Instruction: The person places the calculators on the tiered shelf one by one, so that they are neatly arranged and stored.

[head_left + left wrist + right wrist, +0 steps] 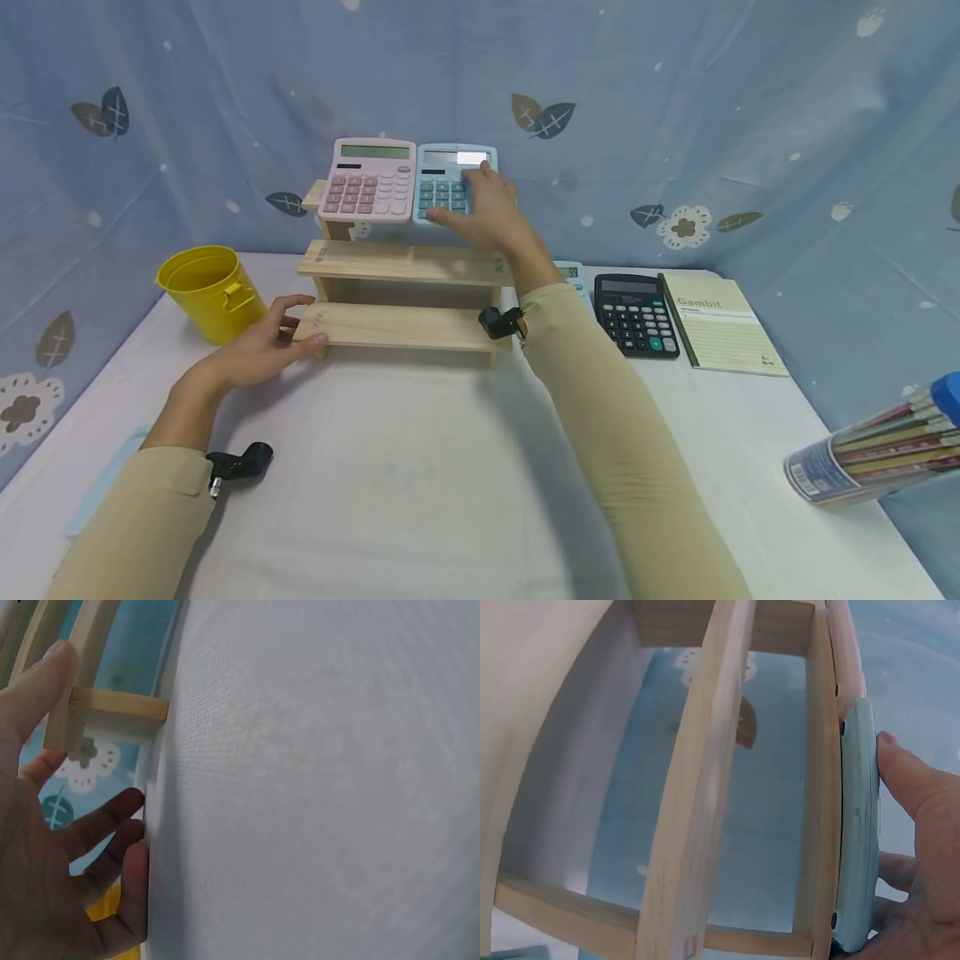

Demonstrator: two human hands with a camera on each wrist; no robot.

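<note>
Steadying seems intended: the upper-centre blue calculator (442, 193) is held by a half-spread right hand (492, 208), the rack (405, 326) pinched by the left hand (253, 353).

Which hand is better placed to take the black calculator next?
Probably the right hand, once off the upper blue calculator: the black calculator lies right of the wooden shelf, whose left end the left hand holds.

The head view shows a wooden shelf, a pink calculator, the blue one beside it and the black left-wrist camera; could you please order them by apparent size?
1. Wooden shelf, largest.
2. Pink calculator and blue calculator, too alike to rank; the right hand partly covers the latter.
3. Black left-wrist camera, smallest.
</note>
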